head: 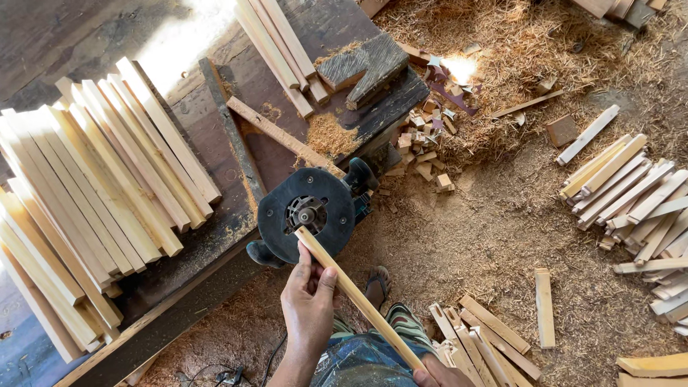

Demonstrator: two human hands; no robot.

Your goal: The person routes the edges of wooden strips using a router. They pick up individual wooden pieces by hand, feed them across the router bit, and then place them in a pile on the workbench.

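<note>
Left hand pinching wooden strip near its tip, tip on inverted router base; right hand grips strip's far end, mostly cropped

Dirt floor thick with sawdust and shavings, dark worn wooden counter at left, bright sunlight patches falling across both.

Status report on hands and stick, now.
Left hand grips wooden stick mid-length. Right hand holds its near end. Far end at the upturned router bit. Nothing in the way.
</note>
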